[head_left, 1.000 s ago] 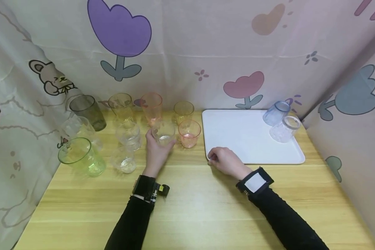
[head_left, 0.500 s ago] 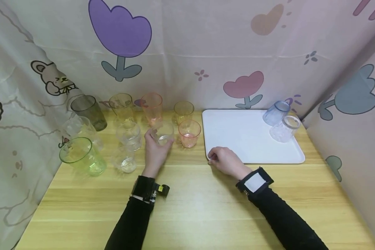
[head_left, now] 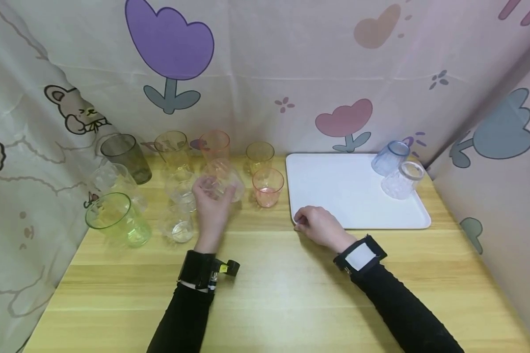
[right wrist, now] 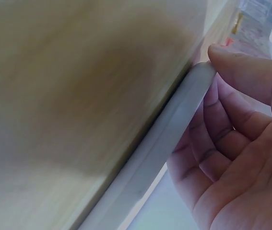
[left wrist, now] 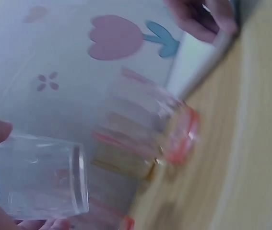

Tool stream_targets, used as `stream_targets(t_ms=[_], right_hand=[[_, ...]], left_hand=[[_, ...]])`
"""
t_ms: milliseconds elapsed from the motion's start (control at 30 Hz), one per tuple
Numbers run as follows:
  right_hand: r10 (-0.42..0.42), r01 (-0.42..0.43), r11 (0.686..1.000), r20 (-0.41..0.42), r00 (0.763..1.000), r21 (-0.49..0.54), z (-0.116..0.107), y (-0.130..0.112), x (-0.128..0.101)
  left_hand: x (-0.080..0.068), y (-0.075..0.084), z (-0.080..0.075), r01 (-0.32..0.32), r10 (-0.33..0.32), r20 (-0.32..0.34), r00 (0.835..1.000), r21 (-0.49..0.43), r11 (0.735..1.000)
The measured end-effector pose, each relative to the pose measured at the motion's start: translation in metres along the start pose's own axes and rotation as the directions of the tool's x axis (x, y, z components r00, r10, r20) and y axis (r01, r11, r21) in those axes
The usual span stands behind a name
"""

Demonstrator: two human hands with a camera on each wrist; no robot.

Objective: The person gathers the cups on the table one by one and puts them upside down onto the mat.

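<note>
My left hand (head_left: 212, 211) holds a clear drinking glass (head_left: 229, 182) by its sides, tilted and raised off the table. In the left wrist view the clear glass (left wrist: 42, 177) lies sideways across the picture, thumb on one side and fingers on the other. My right hand (head_left: 320, 226) is at the near left corner of a white tray (head_left: 331, 191). In the right wrist view thumb and curled fingers pinch the tray's rim (right wrist: 174, 117). A pink tumbler (head_left: 268, 189) stands just right of the held glass, and a clear glass (head_left: 182, 191) just left of it.
Behind stand a grey tumbler (head_left: 127, 159), amber glasses (head_left: 172, 147) (head_left: 260, 156) and a tall pink glass (head_left: 215, 144). A green cup (head_left: 119, 220) and clear glasses (head_left: 176, 226) are at left. Upside-down blue (head_left: 390, 159) and clear (head_left: 403, 181) glasses occupy the tray's right end.
My left hand has raised the clear glass from the table and tipped it, moving slightly left and back. My right hand and the tray stay put.
</note>
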State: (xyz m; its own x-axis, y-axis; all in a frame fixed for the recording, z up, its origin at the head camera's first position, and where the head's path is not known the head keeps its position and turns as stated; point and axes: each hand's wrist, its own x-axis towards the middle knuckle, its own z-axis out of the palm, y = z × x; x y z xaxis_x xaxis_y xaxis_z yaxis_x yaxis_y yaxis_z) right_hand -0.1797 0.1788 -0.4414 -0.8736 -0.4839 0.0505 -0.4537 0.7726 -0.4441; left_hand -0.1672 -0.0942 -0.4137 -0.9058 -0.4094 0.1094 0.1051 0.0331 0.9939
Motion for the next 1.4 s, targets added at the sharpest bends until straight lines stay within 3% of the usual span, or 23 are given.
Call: stream_targets(t_ms=[167, 300, 400, 533, 633, 800, 933, 1067, 1267, 1400], right_hand=[[-0.008, 0.008, 1.000, -0.006, 1.000, -0.014, -0.001, 0.000, -0.001], [-0.016, 0.016, 1.000, -0.013, 1.000, -0.020, -0.001, 0.000, -0.003], [-0.004, 0.004, 1.000, -0.014, 1.000, -0.007, -0.002, -0.001, -0.005], [0.016, -0.012, 0.998, -0.051, 0.999, 0.069, -0.003, -0.004, -0.005], [0.010, 0.017, 0.981, -0.139, 0.990, 0.193, -0.004, -0.009, -0.006], [-0.036, 0.175, 0.907, -0.345, 0.938, 0.384, -0.006, -0.021, -0.005], [-0.059, 0.302, 0.838, -0.476, 0.878, 0.455, -0.007, -0.034, -0.003], [-0.070, 0.388, 0.784, -0.552, 0.831, 0.484, -0.008, -0.048, 0.000], [-0.113, 0.464, 0.777, -0.632, 0.767, 0.425, -0.006, -0.058, 0.003], [-0.102, 0.467, 0.779, -0.652, 0.752, 0.417, -0.005, -0.060, 0.002]], left_hand=[[-0.002, 0.013, -0.001, 0.099, -0.097, 0.017, 0.995, -0.207, 0.973], [-0.005, 0.019, 0.000, 0.136, -0.121, 0.064, 0.991, -0.354, 0.925], [-0.008, 0.022, 0.003, 0.168, -0.126, 0.120, 0.985, -0.458, 0.873], [-0.013, 0.021, 0.007, 0.226, -0.150, 0.185, 0.971, -0.521, 0.823], [-0.018, 0.019, 0.012, 0.237, -0.142, 0.213, 0.967, -0.538, 0.809], [-0.026, 0.015, 0.021, 0.244, -0.109, 0.259, 0.960, -0.577, 0.779], [-0.033, 0.013, 0.029, 0.251, -0.082, 0.299, 0.951, -0.591, 0.766], [-0.039, 0.012, 0.037, 0.244, -0.038, 0.330, 0.943, -0.610, 0.754], [-0.049, 0.014, 0.048, 0.280, -0.052, 0.372, 0.927, -0.593, 0.755], [-0.054, 0.016, 0.053, 0.299, -0.058, 0.391, 0.919, -0.592, 0.748]])
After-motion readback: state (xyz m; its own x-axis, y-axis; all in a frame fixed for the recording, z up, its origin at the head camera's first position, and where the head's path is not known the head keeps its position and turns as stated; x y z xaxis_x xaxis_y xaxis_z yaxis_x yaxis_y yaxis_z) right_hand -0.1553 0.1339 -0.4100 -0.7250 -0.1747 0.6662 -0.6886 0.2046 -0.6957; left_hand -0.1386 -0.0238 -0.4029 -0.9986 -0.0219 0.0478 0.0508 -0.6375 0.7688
